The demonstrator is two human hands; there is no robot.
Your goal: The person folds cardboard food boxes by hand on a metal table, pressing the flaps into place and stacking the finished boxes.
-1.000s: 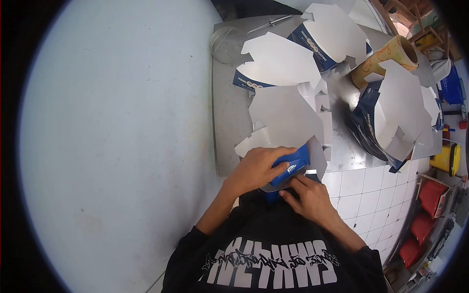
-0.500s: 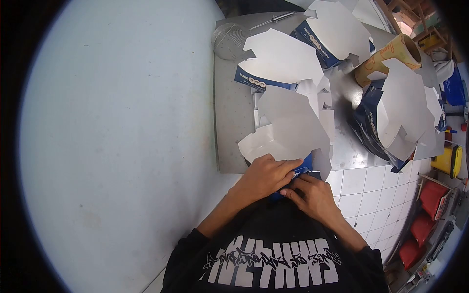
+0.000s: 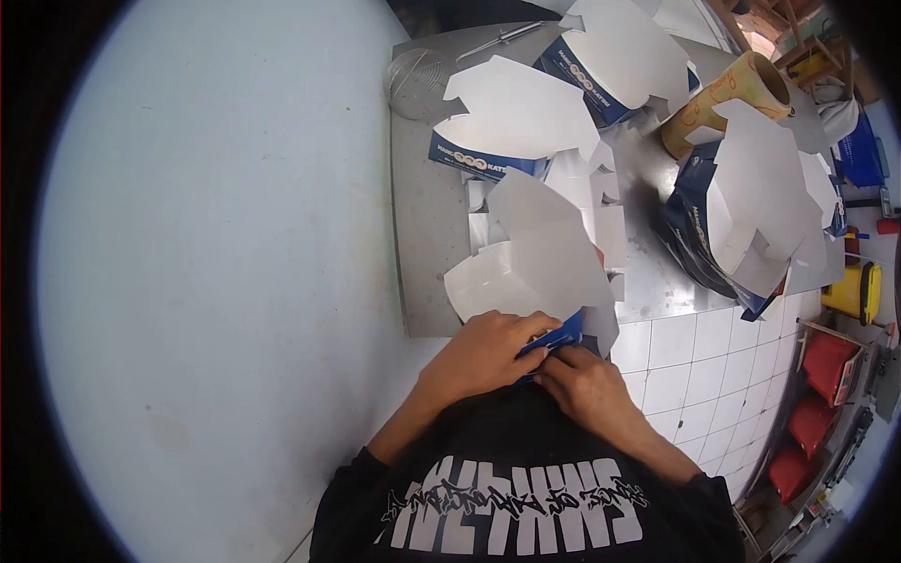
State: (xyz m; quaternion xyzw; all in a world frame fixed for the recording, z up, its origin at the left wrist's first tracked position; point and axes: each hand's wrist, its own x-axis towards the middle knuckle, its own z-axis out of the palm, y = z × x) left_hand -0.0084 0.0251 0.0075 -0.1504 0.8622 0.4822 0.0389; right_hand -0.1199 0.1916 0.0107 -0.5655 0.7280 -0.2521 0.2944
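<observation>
A paper food box (image 3: 540,244), white inside and blue outside, is at the table's near edge, close to my body. Its tall white lid flap stands up and leans away from me. My left hand (image 3: 490,349) grips the near blue wall, fingers laid over its edge. At the right corner of that same wall, my right hand (image 3: 587,383) is closed, with its fingertips tucked against the blue panel. Part of the near wall is hidden behind both hands. Just beyond stands another open box (image 3: 516,108) with a dark blue printed side.
A third open box (image 3: 624,61) stands at the back. On the right sits a stack of nested boxes (image 3: 765,202), beside a yellow roll (image 3: 723,103). A wire strainer (image 3: 419,84) lies at the far left of the metal table (image 3: 422,235), by a pale wall (image 3: 216,235).
The view has shifted slightly, so the table appears a little further left. Both hands stay on the near box wall, and the right hand's fingers have drawn in closer to the left hand.
</observation>
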